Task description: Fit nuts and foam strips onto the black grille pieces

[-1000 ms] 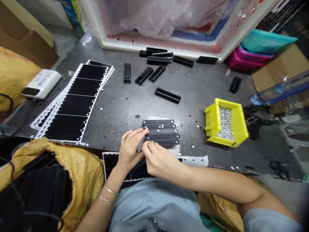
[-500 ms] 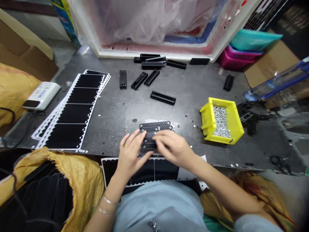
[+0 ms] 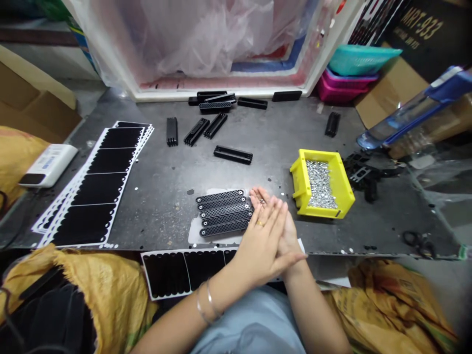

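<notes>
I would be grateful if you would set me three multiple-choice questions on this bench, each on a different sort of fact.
1. Where is the yellow bin? A) left of the sticker sheets B) right of the black strips C) on the floor
2. How many strips lie side by side? A) five B) three C) eight
3. How are the left hand and right hand posed? A) far apart B) gripping scissors C) pressed together

Answers: 1 B, the bin sits right of the strips. 2 A, five show in the row. 3 C, the hands touch beside the strips.

Small assembly workshop: scuffed metal workbench (image 3: 165, 206), yellow parts bin (image 3: 303, 179) of metal fasteners (image 3: 320, 184), sheets of black die-cut pads (image 3: 99, 189), cardboard boxes (image 3: 391, 93), woven sacks (image 3: 391, 290).
</notes>
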The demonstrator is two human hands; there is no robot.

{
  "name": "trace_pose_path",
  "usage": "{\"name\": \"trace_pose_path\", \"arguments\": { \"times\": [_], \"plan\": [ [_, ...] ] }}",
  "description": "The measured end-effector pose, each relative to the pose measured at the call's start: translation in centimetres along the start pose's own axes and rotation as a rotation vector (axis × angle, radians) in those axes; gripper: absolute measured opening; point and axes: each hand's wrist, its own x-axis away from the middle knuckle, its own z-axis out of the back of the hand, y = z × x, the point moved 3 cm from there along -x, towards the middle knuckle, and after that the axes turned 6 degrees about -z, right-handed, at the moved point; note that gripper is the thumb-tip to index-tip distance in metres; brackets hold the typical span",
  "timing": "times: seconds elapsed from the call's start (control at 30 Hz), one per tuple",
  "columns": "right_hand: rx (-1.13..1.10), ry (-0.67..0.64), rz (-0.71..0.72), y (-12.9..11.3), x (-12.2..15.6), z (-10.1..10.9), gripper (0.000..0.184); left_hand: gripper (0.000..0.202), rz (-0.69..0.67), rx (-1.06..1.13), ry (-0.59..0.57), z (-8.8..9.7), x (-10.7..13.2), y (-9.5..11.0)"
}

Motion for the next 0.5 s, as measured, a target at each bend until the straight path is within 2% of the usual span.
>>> {"name": "trace_pose_path", "arguments": {
  "times": [0.07, 0.13, 0.2, 0.27, 0.33, 0.37, 0.4, 0.47, 0.5],
  "plan": [
    [0.076, 0.011, 0.126, -3.3, 0.3, 0.6, 0.029, 0.065, -0.037, 0.108, 0.073, 1.6, 2.2, 0.4],
    [0.224, 0.093, 0.429, -7.8, 0.6, 1.6, 0.027, 0.049, 0.028, 0.166, 0.155, 3.3, 5.1, -0.2],
    [0.534, 0.216, 0.735, -11.9, 1.2, 2.5, 0.029, 0.043, 0.124, 0.181, 0.182, 4.5, 7.9, -1.3],
    [0.93, 0.315, 0.894, -14.2, 2.2, 3.1, 0.027, 0.041, 0.203, 0.172, 0.168, 5.0, 9.9, -2.3],
    [1.208, 0.291, 0.959, -14.4, 3.9, 3.2, 0.021, 0.039, 0.236, 0.161, 0.138, 4.7, 10.9, -2.9],
    [1.282, 0.197, 0.948, -13.6, 5.0, 3.1, 0.021, 0.039, 0.235, 0.16, 0.122, 4.3, 10.9, -2.9],
    [1.323, 0.057, 0.898, -12.3, 6.0, 2.9, 0.024, 0.039, 0.227, 0.161, 0.107, 3.8, 10.8, -2.8],
    [1.366, -0.26, 0.675, -8.5, 7.8, 2.6, 0.027, 0.036, 0.217, 0.154, 0.079, 2.5, 10.0, -2.5],
    [1.373, -0.333, 0.581, -6.4, 8.6, 2.7, 0.022, 0.032, 0.224, 0.143, 0.069, 1.9, 9.5, -2.4]
  ]
}}
